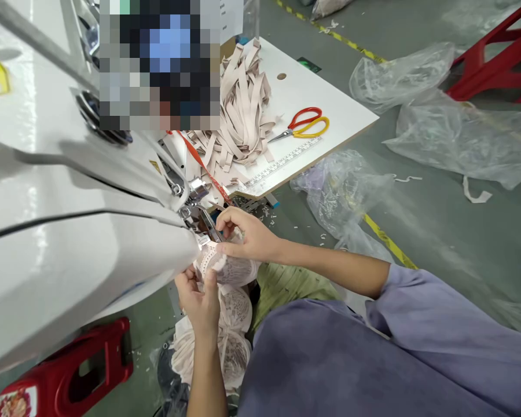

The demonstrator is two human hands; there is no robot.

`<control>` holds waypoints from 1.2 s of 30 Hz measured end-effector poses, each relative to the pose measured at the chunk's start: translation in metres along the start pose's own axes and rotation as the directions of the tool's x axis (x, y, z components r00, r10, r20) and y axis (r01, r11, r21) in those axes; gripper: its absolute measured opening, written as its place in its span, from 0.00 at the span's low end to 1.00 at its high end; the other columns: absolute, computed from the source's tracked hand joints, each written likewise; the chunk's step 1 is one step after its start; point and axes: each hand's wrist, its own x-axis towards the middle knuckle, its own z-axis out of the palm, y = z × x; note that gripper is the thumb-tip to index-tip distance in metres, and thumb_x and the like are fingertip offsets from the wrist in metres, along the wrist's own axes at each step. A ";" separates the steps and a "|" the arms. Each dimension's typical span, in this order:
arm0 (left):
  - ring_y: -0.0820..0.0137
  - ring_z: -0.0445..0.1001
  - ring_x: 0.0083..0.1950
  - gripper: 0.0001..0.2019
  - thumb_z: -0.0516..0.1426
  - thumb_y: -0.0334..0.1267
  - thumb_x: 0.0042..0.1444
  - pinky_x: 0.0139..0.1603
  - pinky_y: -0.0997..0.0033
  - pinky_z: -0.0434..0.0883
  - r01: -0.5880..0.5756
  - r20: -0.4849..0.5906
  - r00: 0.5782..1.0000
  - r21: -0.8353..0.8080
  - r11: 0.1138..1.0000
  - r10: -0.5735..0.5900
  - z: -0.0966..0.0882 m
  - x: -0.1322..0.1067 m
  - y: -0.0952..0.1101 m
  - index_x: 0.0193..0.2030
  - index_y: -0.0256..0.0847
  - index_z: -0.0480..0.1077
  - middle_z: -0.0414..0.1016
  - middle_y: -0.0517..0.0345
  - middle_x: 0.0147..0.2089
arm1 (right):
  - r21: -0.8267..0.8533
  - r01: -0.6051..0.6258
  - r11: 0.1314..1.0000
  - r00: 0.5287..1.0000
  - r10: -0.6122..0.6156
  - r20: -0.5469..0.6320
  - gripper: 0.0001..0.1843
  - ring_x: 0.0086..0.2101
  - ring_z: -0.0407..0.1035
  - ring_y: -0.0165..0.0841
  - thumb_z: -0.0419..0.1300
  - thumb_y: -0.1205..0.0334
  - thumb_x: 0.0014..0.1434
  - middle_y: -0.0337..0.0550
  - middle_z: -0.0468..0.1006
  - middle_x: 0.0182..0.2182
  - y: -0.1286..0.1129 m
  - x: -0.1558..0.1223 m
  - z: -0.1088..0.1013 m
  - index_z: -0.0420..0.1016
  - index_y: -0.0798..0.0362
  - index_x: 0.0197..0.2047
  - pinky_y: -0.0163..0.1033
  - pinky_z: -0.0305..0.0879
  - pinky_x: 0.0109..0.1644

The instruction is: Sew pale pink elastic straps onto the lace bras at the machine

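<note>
Lace fabric, between fingers, at sewing machine

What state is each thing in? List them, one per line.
Lace piece, held at the machine
Left grip, pinching the lace piece
Right grip, fingers curled, touching the lace piece
Scissors, lying flat, blades apparently closed
Beige strips, loosely heaped
Plastic bags, crumpled
Machine, running or stopped: cannot tell

White tabletop carries beige fabric strips and red-and-yellow-handled scissors; clear plastic bags lie on the floor.
</note>
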 end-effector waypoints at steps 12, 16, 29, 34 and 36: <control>0.70 0.73 0.36 0.26 0.60 0.52 0.59 0.36 0.73 0.71 -0.073 -0.058 0.995 0.056 0.996 0.076 0.000 -0.002 0.008 0.58 0.38 0.64 0.71 0.56 0.40 | -0.012 -0.044 0.999 0.999 0.044 0.008 0.21 0.36 0.67 0.32 0.68 0.50 0.54 0.40 0.71 0.38 -0.007 -0.003 0.000 0.66 0.52 0.42 0.39 0.64 0.42; 0.71 0.73 0.37 0.24 0.60 0.49 0.61 0.37 0.74 0.71 -0.100 -0.064 0.993 0.029 0.995 0.102 -0.001 -0.004 0.009 0.58 0.38 0.65 0.73 0.55 0.40 | -0.052 -0.103 0.993 0.994 0.104 0.017 0.22 0.34 0.66 0.32 0.68 0.48 0.53 0.40 0.72 0.39 -0.010 -0.004 0.000 0.65 0.52 0.42 0.39 0.63 0.40; 0.72 0.72 0.36 0.15 0.58 0.49 0.63 0.40 0.72 0.71 -0.020 -0.022 1.000 -0.101 0.995 0.018 0.001 -0.028 0.014 0.47 0.41 0.66 0.71 0.56 0.39 | 0.075 -0.329 0.941 0.931 0.310 0.194 0.17 0.37 0.70 0.33 0.64 0.49 0.59 0.42 0.77 0.38 -0.017 -0.023 -0.017 0.75 0.54 0.43 0.37 0.63 0.40; 0.71 0.71 0.32 0.16 0.55 0.53 0.64 0.36 0.71 0.70 0.155 0.180 0.976 -0.201 0.967 -0.119 0.011 -0.040 0.011 0.42 0.40 0.69 0.73 0.57 0.34 | 0.167 -0.456 0.874 0.878 0.411 0.244 0.19 0.35 0.71 0.33 0.65 0.46 0.58 0.41 0.78 0.35 -0.023 -0.051 -0.039 0.81 0.55 0.40 0.36 0.64 0.39; 0.69 0.72 0.34 0.19 0.53 0.54 0.65 0.37 0.70 0.71 0.212 0.257 0.954 -0.209 0.955 -0.155 0.017 -0.041 0.006 0.42 0.40 0.71 0.74 0.55 0.34 | 0.174 -0.486 0.856 0.865 0.444 0.231 0.19 0.34 0.71 0.33 0.65 0.46 0.58 0.41 0.78 0.34 -0.025 -0.059 -0.043 0.81 0.55 0.39 0.36 0.64 0.38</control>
